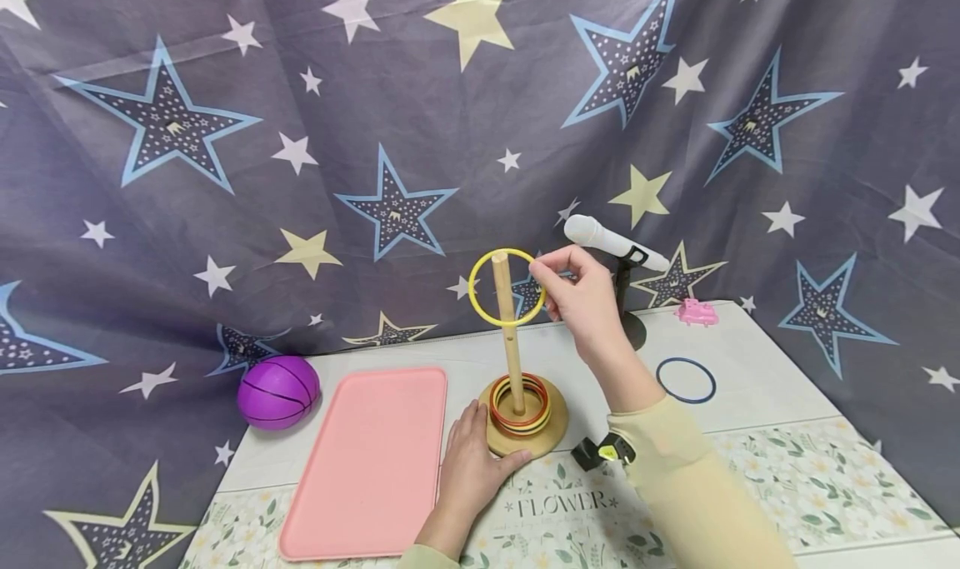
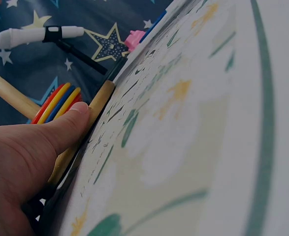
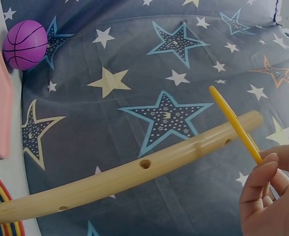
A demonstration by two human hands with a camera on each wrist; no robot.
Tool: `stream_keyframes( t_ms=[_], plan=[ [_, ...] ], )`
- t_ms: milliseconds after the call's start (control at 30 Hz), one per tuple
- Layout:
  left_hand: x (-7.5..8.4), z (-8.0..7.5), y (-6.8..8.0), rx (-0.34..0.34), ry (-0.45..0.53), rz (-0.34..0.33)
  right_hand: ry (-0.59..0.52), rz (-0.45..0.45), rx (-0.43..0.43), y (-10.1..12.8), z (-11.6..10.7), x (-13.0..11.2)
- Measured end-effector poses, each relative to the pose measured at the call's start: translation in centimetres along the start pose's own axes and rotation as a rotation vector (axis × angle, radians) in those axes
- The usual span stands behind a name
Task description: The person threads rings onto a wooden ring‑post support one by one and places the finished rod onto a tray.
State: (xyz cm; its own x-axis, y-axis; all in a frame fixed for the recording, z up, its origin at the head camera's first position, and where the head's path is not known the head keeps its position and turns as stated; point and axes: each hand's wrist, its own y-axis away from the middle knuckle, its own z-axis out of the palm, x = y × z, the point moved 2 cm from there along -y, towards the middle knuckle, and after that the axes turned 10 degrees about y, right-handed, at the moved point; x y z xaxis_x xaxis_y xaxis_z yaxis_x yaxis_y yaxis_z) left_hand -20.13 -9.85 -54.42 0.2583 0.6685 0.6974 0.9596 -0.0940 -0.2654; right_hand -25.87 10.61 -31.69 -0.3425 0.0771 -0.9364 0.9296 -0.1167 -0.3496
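Note:
A wooden ring-toss stand has an upright peg on a round base. Red, yellow and blue rings lie stacked around the peg's foot. My left hand holds the base at its near left side, the thumb on its edge; the other fingers are hidden in the left wrist view. High up, my right hand pinches a yellow ring between thumb and fingers. This ring appears tilted around the peg near its top, the near side crossing in front of the wood.
Left of the stand lies a pink tray, with a purple ball beyond it. To the right are a white microphone on a black stand, a blue ring and a small pink toy. A starry curtain hangs behind.

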Motion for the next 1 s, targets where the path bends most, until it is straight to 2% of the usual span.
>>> stream_keyframes(
  t_ms=[1000],
  plan=[
    [-0.2, 0.2, 0.0, -0.008, -0.013, -0.001, 0.011, 0.202, 0.004, 1.8, 0.2, 5.9]
  ],
)
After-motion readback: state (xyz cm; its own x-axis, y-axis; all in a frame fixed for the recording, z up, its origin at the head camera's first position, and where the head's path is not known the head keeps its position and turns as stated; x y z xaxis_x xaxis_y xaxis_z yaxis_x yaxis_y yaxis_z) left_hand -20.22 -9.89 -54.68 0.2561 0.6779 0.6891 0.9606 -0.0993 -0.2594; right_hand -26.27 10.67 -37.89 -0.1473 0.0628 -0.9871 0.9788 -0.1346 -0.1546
